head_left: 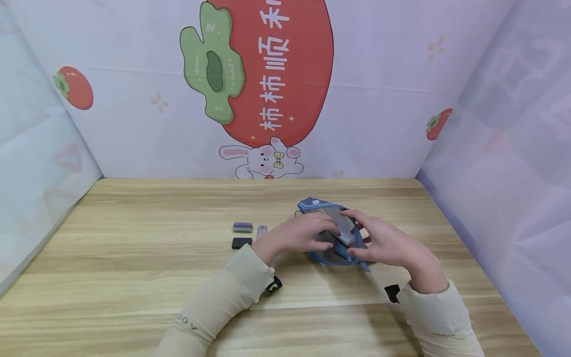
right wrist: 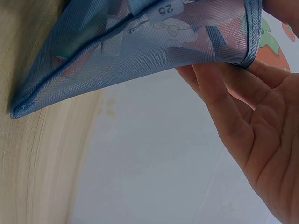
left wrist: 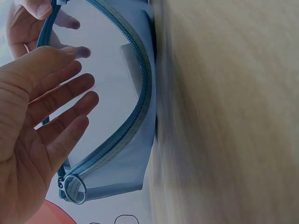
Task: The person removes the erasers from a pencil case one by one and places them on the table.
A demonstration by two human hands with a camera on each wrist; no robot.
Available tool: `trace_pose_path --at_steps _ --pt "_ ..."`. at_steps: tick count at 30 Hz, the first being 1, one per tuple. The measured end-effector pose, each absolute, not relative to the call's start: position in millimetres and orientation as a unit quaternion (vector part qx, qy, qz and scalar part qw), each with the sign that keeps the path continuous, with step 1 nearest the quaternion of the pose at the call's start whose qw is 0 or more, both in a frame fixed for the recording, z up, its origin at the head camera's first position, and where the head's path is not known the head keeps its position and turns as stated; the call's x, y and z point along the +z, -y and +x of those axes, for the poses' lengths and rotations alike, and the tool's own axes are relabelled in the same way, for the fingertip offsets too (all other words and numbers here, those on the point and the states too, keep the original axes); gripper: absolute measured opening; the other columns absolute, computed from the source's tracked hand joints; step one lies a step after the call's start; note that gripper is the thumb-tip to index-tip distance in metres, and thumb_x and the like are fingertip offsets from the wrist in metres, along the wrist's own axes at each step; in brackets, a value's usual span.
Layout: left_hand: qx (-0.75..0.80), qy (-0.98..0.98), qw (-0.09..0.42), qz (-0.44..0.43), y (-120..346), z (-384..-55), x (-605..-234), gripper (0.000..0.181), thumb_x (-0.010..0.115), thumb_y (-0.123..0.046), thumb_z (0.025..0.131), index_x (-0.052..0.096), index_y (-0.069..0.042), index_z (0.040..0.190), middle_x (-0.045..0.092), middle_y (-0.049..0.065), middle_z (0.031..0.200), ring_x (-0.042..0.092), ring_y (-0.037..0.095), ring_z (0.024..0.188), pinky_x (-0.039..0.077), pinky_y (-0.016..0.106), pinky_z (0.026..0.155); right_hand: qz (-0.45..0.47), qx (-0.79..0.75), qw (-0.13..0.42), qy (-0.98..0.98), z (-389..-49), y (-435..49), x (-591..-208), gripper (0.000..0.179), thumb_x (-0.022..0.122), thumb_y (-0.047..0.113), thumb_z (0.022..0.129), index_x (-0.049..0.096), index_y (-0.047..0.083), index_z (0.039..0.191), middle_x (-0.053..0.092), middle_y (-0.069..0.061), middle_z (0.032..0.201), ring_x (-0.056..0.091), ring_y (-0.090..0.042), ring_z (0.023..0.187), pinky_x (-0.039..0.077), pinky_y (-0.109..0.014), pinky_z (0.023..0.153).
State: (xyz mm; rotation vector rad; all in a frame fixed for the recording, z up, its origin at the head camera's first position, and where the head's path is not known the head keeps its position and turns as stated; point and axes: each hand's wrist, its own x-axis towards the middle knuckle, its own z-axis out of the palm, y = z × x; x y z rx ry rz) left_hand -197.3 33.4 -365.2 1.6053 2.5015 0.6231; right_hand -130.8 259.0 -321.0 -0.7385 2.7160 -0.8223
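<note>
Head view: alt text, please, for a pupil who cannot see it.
A person's left hand reaches over an open, blue-trimmed mesh pouch gripped by the right hand on a pale wooden table. Nearby lie a purple-and-green block and a black rectangular block.

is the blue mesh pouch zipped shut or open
Open: in the left wrist view, the pouch has its zipper parted around a wide gap.

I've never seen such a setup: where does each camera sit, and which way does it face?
Head: on the head, facing forward and down at the table; both sleeves, left hand and right hand show.
Left wrist: on that wrist, facing the open pouch; left hand and part of right hand show.
Right wrist: on that wrist, facing the pouch's mesh side; right hand shows.
Both wrist views share pouch and right hand.
</note>
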Motion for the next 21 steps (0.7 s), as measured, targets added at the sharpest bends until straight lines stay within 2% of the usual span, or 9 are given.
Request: trace_pose_path --at_steps 8,15,21 --pt "0.198 -0.821 0.070 0.531 -42 -200 -369 0.035 0.069 -0.027 0.094 0.067 -0.010 0.125 0.068 0.001 0.125 0.061 0.012 0.118 0.045 0.025 0.106 -0.250 -0.280 0.107 -0.921 -130 -259 -320 0.074 0.074 0.019 0.089 0.035 0.002 0.149 0.061 -0.017 0.127 0.060 -0.031 0.114 0.059 -0.037 0.081" --pt "0.194 -0.825 0.089 0.523 -47 -203 -372 0.033 0.070 -0.023 0.093 0.068 -0.010 0.123 0.069 0.001 0.122 0.062 0.011 0.116 0.046 0.023 0.103 -0.245 -0.275 0.108 -0.923 -132 -257 -323 0.076 0.074 0.016 0.088 0.034 0.003 0.150 0.062 -0.014 0.126 0.060 -0.027 0.113 0.058 -0.032 0.081" --pt "0.185 -0.817 0.108 0.536 -53 -205 -372 0.031 0.069 -0.020 0.093 0.068 -0.009 0.122 0.071 0.001 0.121 0.063 0.011 0.115 0.047 0.021 0.101 -0.241 -0.275 0.111 -0.924 -131 -258 -322 0.076 0.073 0.016 0.088 0.033 0.003 0.151 0.058 -0.019 0.133 0.059 -0.031 0.117 0.058 -0.038 0.083"
